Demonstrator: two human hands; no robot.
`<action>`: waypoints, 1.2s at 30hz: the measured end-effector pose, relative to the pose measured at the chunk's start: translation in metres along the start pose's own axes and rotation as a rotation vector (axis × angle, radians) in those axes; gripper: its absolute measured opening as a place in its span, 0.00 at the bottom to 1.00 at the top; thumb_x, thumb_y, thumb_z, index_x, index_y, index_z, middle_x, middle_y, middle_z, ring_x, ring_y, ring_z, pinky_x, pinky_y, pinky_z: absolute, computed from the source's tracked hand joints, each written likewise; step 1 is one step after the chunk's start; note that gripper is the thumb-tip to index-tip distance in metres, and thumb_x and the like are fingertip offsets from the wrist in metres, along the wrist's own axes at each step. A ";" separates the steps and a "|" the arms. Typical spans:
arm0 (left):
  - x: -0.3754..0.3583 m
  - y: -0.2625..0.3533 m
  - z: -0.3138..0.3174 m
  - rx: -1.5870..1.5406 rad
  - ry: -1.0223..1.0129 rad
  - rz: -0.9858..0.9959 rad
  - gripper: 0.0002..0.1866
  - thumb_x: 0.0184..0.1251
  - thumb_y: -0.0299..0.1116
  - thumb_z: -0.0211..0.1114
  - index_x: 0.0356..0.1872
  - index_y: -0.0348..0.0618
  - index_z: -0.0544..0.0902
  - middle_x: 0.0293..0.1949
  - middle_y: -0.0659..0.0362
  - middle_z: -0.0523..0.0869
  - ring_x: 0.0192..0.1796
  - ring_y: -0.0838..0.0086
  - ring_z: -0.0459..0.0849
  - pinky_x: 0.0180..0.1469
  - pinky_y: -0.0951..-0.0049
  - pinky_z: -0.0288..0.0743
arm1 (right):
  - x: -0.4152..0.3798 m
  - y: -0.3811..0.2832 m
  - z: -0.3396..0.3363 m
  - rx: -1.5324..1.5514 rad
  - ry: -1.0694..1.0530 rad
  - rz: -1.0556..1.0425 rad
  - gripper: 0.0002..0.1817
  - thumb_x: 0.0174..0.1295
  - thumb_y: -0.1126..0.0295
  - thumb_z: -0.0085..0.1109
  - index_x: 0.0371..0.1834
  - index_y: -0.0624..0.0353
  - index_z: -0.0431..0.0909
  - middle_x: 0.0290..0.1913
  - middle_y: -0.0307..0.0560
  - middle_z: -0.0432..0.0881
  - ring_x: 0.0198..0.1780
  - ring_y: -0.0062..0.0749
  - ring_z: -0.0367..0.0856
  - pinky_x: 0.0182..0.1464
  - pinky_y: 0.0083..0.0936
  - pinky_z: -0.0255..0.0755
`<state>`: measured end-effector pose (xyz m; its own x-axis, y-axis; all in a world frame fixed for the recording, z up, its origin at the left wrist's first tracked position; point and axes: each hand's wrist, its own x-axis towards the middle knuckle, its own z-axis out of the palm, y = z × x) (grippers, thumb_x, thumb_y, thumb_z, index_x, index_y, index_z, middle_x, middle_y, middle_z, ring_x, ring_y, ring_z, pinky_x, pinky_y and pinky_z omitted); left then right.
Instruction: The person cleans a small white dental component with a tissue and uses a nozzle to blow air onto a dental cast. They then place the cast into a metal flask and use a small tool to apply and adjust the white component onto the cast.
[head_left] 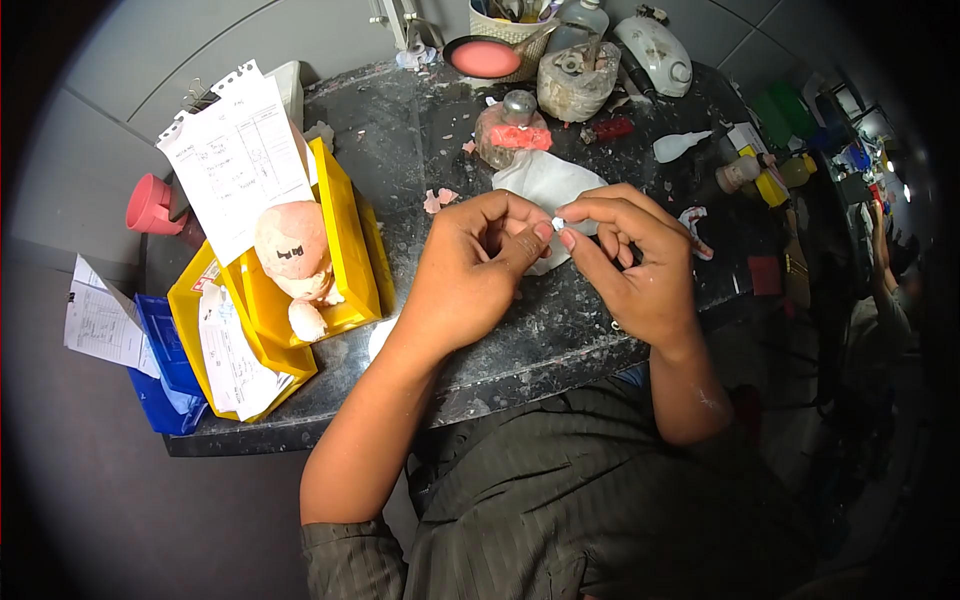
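Observation:
Between the fingertips of both hands is a small white piece (558,224), too small to identify. My left hand (490,260) pinches it from the left with thumb and forefinger. From the right, my right hand (632,255) has its thumb and forefinger closed at the same piece. A white cloth or tissue (545,180) lies on the dark table just behind and under the fingers. Beyond it sits a pinkish plaster block (512,135) with a red strip and a metal knob on top.
Yellow bins (355,245) at the left hold papers and a pink plaster cast (291,245). At the back are a pan of pink material (484,58), a plaster mould (578,80) and a white bottle (680,146). Part of another person's arm (882,250) shows far right.

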<state>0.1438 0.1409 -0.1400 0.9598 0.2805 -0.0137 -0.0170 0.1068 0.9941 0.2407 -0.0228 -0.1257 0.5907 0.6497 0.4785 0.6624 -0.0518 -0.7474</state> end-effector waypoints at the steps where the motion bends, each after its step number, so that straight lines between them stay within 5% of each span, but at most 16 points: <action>1: 0.000 0.000 0.000 -0.006 -0.001 0.006 0.05 0.73 0.25 0.67 0.40 0.33 0.85 0.31 0.63 0.86 0.33 0.85 0.77 0.37 0.80 0.69 | 0.000 0.000 0.000 0.004 -0.003 0.003 0.10 0.59 0.83 0.69 0.44 0.64 0.87 0.42 0.39 0.85 0.28 0.13 0.65 0.29 0.14 0.60; 11: 0.000 0.000 0.000 -0.007 0.036 -0.015 0.03 0.71 0.24 0.67 0.39 0.34 0.85 0.30 0.64 0.85 0.33 0.86 0.78 0.37 0.81 0.70 | 0.000 0.004 -0.003 0.011 0.016 -0.006 0.10 0.60 0.83 0.69 0.44 0.64 0.87 0.42 0.38 0.85 0.26 0.10 0.64 0.27 0.13 0.58; 13: 0.001 -0.004 -0.005 0.274 0.218 0.046 0.05 0.67 0.26 0.69 0.37 0.34 0.85 0.31 0.57 0.87 0.33 0.77 0.83 0.39 0.73 0.75 | 0.000 0.007 -0.007 0.002 0.060 0.090 0.09 0.61 0.83 0.69 0.44 0.64 0.87 0.37 0.36 0.83 0.24 0.08 0.63 0.25 0.13 0.54; 14: 0.002 -0.004 -0.010 0.273 0.219 0.046 0.05 0.67 0.26 0.69 0.37 0.34 0.85 0.31 0.57 0.87 0.33 0.77 0.83 0.39 0.73 0.75 | 0.000 0.010 -0.008 0.002 0.059 0.090 0.09 0.61 0.83 0.69 0.44 0.64 0.87 0.37 0.36 0.83 0.24 0.08 0.63 0.25 0.13 0.54; 16: 0.001 -0.004 -0.020 0.749 0.305 0.186 0.08 0.70 0.30 0.70 0.40 0.33 0.85 0.29 0.58 0.86 0.29 0.79 0.79 0.33 0.76 0.72 | -0.002 0.018 -0.008 0.103 0.045 0.172 0.08 0.64 0.82 0.67 0.45 0.65 0.86 0.29 0.32 0.78 0.22 0.05 0.62 0.24 0.13 0.52; 21: -0.008 0.009 -0.032 0.934 0.077 0.014 0.15 0.64 0.35 0.75 0.41 0.31 0.85 0.42 0.44 0.87 0.38 0.58 0.86 0.42 0.62 0.78 | -0.007 0.020 -0.001 0.263 -0.026 0.310 0.08 0.67 0.81 0.66 0.48 0.64 0.85 0.22 0.27 0.73 0.22 0.04 0.62 0.24 0.13 0.52; 24: -0.009 0.004 -0.035 0.961 -0.056 0.067 0.13 0.63 0.32 0.74 0.41 0.32 0.85 0.40 0.44 0.87 0.39 0.56 0.87 0.43 0.61 0.79 | -0.010 0.022 0.008 0.348 -0.077 0.362 0.07 0.68 0.80 0.65 0.47 0.64 0.84 0.21 0.26 0.73 0.22 0.04 0.62 0.24 0.13 0.51; 36: -0.003 -0.002 -0.025 0.740 -0.072 0.002 0.06 0.65 0.22 0.68 0.40 0.31 0.85 0.30 0.51 0.87 0.32 0.76 0.81 0.39 0.70 0.77 | -0.017 0.024 0.024 0.210 -0.220 0.391 0.05 0.66 0.83 0.66 0.43 0.67 0.86 0.28 0.28 0.75 0.25 0.04 0.62 0.25 0.13 0.52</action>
<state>0.1344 0.1636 -0.1449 0.9764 0.2140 -0.0297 0.1498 -0.5713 0.8070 0.2357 -0.0169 -0.1622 0.6503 0.7579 0.0517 0.2896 -0.1845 -0.9392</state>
